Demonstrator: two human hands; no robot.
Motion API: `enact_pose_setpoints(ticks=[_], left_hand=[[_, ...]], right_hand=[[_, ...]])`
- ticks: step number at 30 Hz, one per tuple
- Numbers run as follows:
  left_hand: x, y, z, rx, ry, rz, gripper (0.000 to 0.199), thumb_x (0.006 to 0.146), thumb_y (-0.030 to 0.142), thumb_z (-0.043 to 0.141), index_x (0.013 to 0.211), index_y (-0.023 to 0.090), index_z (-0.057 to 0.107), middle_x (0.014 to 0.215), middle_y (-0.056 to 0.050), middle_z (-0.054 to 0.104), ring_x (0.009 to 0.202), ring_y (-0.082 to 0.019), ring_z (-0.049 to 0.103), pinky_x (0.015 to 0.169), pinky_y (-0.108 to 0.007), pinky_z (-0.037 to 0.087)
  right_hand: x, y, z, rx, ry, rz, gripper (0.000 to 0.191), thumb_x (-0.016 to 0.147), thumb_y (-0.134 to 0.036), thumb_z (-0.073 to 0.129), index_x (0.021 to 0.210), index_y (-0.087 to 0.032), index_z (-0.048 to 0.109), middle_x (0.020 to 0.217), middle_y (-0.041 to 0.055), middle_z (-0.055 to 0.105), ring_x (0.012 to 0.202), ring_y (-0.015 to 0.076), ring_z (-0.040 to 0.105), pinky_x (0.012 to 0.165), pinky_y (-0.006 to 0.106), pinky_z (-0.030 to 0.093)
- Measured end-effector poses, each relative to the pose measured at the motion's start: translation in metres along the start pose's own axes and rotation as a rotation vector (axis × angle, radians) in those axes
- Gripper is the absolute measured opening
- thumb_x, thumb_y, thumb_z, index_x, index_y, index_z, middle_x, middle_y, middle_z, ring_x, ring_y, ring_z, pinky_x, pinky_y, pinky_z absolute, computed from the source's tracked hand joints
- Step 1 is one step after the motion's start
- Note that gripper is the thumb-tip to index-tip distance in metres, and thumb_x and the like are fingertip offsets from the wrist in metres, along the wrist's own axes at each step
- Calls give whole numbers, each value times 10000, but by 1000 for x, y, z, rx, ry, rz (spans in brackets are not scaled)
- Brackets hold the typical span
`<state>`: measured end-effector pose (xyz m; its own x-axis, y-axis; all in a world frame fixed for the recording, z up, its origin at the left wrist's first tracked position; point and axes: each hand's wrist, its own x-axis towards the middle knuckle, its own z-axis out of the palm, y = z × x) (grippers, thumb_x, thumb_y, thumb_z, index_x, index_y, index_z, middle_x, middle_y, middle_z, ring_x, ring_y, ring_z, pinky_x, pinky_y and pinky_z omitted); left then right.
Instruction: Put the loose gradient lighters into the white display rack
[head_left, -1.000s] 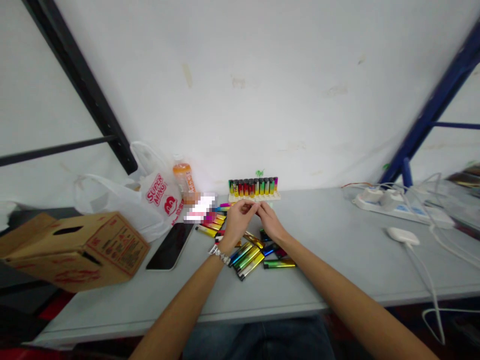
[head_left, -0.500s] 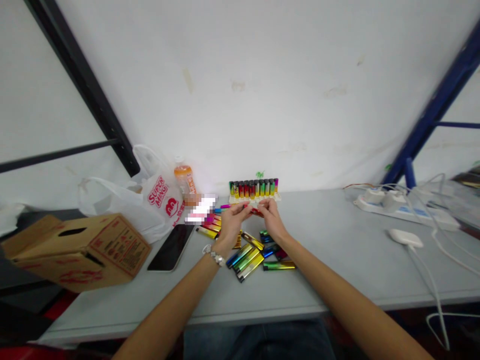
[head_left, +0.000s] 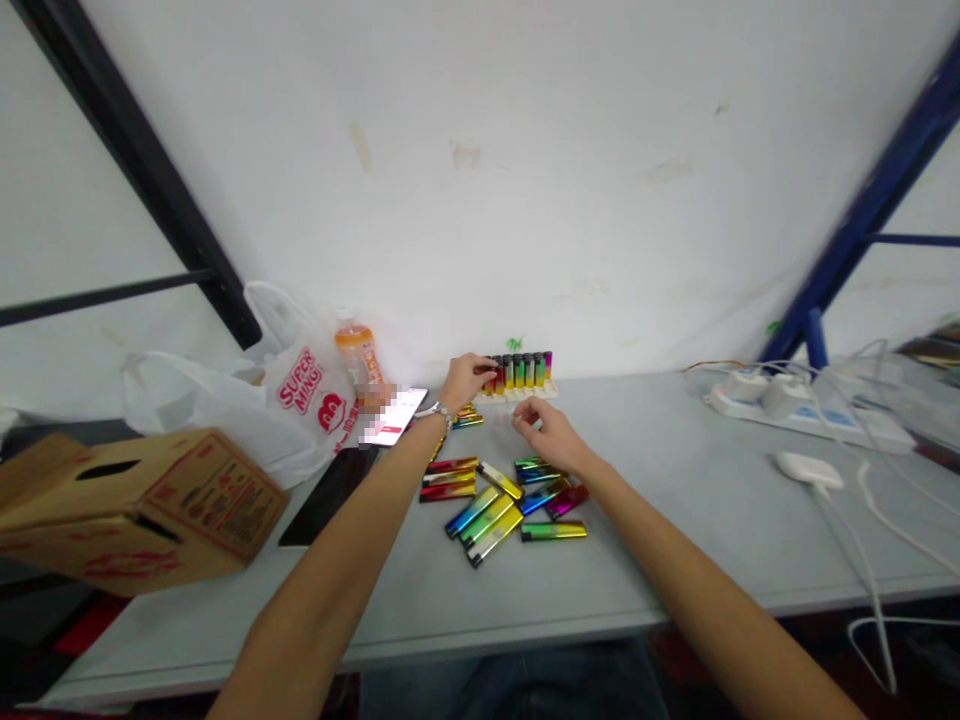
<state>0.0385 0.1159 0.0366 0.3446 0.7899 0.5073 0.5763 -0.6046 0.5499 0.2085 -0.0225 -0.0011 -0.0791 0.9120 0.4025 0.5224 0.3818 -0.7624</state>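
My left hand reaches to the left end of a row of upright lighters. Its thumb and fingers pinch a dark-topped lighter there, mostly hidden by the hand. The row stands in a pale holder against the wall. In front of the holder hovers my right hand, fingers loosely curled, thumb and index finger apart, with nothing visible in them. Shiny lighters lie below the hands: several green, blue and yellow ones, red-and-gold ones, and a green-yellow one nearer the front.
At left are a cardboard box, a white plastic bag, an orange drink bottle and a dark phone. A lit screen lies behind my left wrist. A power strip and a white charger with cables occupy the right.
My hands were together before the holder, with a red lighter between them. Now they are apart: the left has moved up to the row, and the right is slightly lower, without a lighter.
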Motion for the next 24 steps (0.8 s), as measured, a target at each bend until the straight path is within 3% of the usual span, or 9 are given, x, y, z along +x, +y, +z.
enact_pose_setpoints(ticks=[8, 13, 17, 20, 24], left_hand=[[-10, -7, 4, 138, 4, 117, 235, 838, 153, 618, 1032, 170, 750, 931, -69, 702, 871, -199, 634, 895, -358, 521], [-25, -4, -7, 421, 47, 176, 412, 781, 93, 550, 1136, 195, 733, 1087, -110, 592, 1044, -267, 546, 941, -431, 481], [-42, 7, -12, 413, 87, 153, 646, 719, 78, 576, 1357, 174, 576, 1216, -130, 535, 1102, -295, 515, 961, -471, 469], [-59, 20, -8, 255, 189, 132, 506, 724, 88, 597, 1218, 186, 647, 1211, -108, 535, 1114, -278, 514, 1022, -468, 447], [-86, 34, -2, 107, 233, 153, 309, 737, 39, 558, 960, 205, 692, 1102, -70, 565, 1094, -243, 534, 1036, -446, 447]], right_hand=[[1, -2, -9, -89, -81, -14, 93, 803, -198, 576, 873, -161, 624, 871, 45, 633, 819, 168, 552, 769, 297, 430], [-3, -4, -23, -270, -328, 18, 243, 663, -153, 673, 902, -180, 714, 907, 64, 632, 897, 219, 547, 819, 328, 419], [-6, -4, -24, -403, -426, 69, 255, 642, -276, 760, 893, -228, 759, 921, 85, 636, 973, 283, 532, 848, 364, 410], [-5, 2, -21, -401, -428, 61, 222, 662, -336, 777, 847, -217, 751, 895, 86, 652, 943, 276, 540, 822, 348, 408], [-2, 12, -16, -351, -384, 20, 195, 742, -367, 719, 783, -183, 671, 807, 55, 637, 795, 214, 547, 725, 312, 398]])
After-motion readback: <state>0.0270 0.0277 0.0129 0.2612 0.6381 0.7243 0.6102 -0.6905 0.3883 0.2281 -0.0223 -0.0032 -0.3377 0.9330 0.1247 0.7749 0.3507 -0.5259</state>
